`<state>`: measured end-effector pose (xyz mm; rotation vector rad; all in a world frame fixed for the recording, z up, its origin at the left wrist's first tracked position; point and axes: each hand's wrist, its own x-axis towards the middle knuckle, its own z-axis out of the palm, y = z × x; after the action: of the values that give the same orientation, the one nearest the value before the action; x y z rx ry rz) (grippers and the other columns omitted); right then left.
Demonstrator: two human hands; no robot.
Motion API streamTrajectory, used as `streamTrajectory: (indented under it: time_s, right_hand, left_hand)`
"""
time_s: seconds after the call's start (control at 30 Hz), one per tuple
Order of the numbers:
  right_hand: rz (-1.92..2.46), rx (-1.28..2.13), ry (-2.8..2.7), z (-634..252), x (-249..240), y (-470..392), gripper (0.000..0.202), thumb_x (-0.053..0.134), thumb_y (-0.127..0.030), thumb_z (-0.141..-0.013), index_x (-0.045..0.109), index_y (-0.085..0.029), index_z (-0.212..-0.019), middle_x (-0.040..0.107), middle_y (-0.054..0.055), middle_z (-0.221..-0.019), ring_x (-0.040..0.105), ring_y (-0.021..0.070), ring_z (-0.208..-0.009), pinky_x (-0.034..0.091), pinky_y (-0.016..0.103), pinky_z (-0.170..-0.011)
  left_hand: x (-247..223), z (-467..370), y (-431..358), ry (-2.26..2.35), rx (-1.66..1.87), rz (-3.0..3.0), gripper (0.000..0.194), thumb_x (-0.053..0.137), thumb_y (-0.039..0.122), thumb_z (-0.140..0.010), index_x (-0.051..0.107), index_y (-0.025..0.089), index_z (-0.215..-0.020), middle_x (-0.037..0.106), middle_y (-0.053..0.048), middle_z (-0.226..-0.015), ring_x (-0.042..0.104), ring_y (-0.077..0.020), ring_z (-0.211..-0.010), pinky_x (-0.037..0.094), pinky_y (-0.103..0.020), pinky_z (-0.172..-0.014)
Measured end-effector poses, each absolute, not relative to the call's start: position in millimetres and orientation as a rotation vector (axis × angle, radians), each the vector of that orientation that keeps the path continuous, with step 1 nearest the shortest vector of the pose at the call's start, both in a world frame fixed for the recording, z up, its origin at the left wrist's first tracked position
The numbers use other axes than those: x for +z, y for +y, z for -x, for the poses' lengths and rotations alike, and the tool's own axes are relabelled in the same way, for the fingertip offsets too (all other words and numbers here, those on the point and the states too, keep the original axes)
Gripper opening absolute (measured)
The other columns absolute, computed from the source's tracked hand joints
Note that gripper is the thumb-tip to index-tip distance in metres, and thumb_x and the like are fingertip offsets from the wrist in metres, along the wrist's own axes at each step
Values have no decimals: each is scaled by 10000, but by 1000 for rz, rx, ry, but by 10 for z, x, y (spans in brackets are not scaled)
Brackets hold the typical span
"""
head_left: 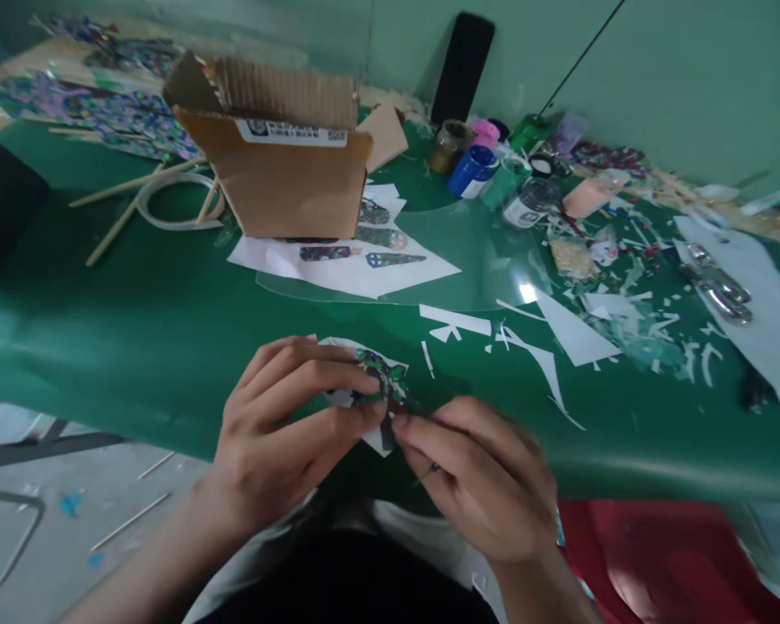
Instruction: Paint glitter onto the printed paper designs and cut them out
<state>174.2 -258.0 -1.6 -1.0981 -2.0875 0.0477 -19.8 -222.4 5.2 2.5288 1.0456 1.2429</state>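
Near the table's front edge, my left hand (299,416) pinches a small dark piece with a multicoloured pattern (380,371) between thumb and fingers. My right hand (484,472) is closed at the piece's lower right side, fingertips against it. A thin, dark wire-like bit shows beneath the right fingers, too small to name. White paper (378,438) lies under the patterned piece and sticks out around it. Behind my hands, several similar patterned pieces (395,259) rest on a white sheet (260,251). My fingers cover much of the held piece.
An open cardboard box (292,186) stands on the sheet. Beyond a clear plastic sheet (481,251) are paint jars (472,171) and a black phone (463,68) leaning on the wall. Paper scraps (578,334) and metal pliers-like tools (721,286) lie right; sticks (120,227) and coiled tubing (144,204) left.
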Motion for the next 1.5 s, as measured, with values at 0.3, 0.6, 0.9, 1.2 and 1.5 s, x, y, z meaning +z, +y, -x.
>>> streamTrajectory:
  time_s: [0.3, 0.6, 0.9, 1.2, 1.5]
  right_hand:
    - [987, -94, -2022, -1859, 102, -2954, 259, 593, -110, -863, 673, -268, -1053, 516, -45, -650, 472, 92, -560, 420, 247, -536]
    - [1021, -306, -1920, -1981, 151, -3292, 262, 601, -107, -862, 681, -271, -1050, 559, -20, -701, 581, 121, -671, 498, 263, -598]
    - [1176, -245, -1754, -2082, 134, -3275, 131, 590, -133, -890, 637, -243, -944, 590, -27, -668, 578, 110, -571, 500, 250, -536]
    - [1649, -86, -2126, -2880, -212, -3428, 113, 507, -221, -921, 583, -243, -840, 706, -17, -693, 672, 132, -553, 448, 218, -491]
    - [2339, 126, -1745, -3430, -450, -3900, 303, 397, -437, -909, 609, -250, -1018, 739, 67, -732, 691, 258, -562, 445, 324, -470]
  left_hand:
    - [317, 67, -2466, 977, 1401, -2754, 169, 576, 161, -895, 657, 297, -835, 749, 57, -828, 686, -168, -865, 453, -407, -859]
    - [364, -29, -2646, 1042, 1492, -2800, 188, 569, 147, -899, 652, 302, -833, 749, 59, -792, 673, -183, -865, 383, -438, -924]
    - [339, -78, -2567, 1119, 1666, -2780, 206, 681, 81, -807, 642, 281, -775, 692, 29, -752, 626, -187, -794, 414, -430, -805]
    - [-54, -103, -2072, 1314, 1120, -2832, 169, 573, 121, -871, 666, 255, -826, 733, 3, -965, 654, -204, -888, 464, -425, -877]
    - [-106, -165, -2344, 1516, 686, -2762, 291, 515, 223, -891, 663, 249, -1140, 682, -45, -1204, 610, -295, -1077, 491, -470, -834]
